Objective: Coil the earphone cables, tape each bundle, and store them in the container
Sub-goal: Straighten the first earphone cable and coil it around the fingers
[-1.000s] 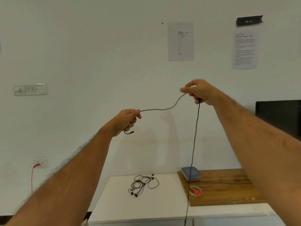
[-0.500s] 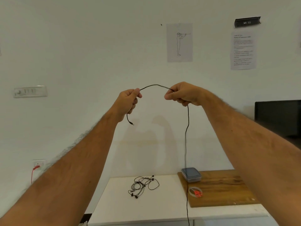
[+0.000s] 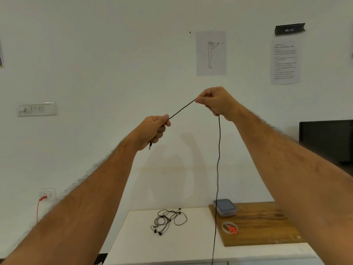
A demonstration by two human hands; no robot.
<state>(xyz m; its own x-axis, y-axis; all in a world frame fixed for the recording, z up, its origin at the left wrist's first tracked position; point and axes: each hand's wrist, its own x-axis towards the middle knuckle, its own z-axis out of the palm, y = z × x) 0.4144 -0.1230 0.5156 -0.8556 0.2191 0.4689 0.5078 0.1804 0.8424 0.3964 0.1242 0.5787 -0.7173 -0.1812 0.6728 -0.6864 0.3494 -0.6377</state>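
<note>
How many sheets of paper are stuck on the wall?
2 in full view: a figure drawing above the hands, and a text sheet to its right, under a dark nameplate. A sliver at the left edge may be a third.

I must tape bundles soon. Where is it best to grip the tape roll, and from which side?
Probably from above, pinching the rim of the tape roll: it lies flat on the wooden board. Take the left edge, since the orange scissors lie over its right part.

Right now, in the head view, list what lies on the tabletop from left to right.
Tangled earphones → lidded container → tape roll with the orange scissors, too overlapped to rank, both on the wooden board.
</note>
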